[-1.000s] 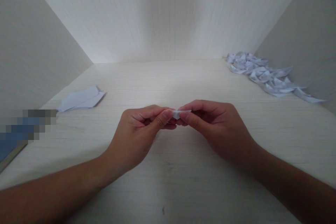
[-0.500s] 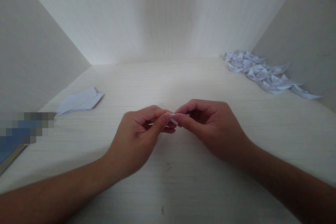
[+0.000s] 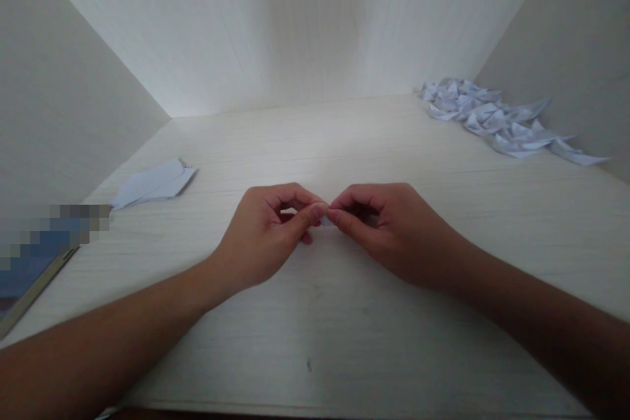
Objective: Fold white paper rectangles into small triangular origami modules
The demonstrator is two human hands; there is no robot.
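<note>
A small piece of white paper (image 3: 326, 219) is pinched between both hands above the middle of the table; most of it is hidden by fingers. My left hand (image 3: 273, 230) grips it from the left with thumb and forefinger, the other fingers curled below. From the other side, my right hand (image 3: 394, 226) pinches it between thumb and forefinger. The tips of both hands touch or nearly touch. How the paper is folded cannot be made out.
Folded white paper pieces (image 3: 492, 119) lie heaped at the back right by the side wall. A few flat white paper sheets (image 3: 152, 182) rest at the left. Pale panels enclose the whitish table (image 3: 275, 354). A blurred-out blue object (image 3: 39, 256) sits at the left edge.
Both hands have drawn closer at the fingertips, and less of the paper shows between them. The camera view has shifted slightly, bringing the table's front edge into sight.
</note>
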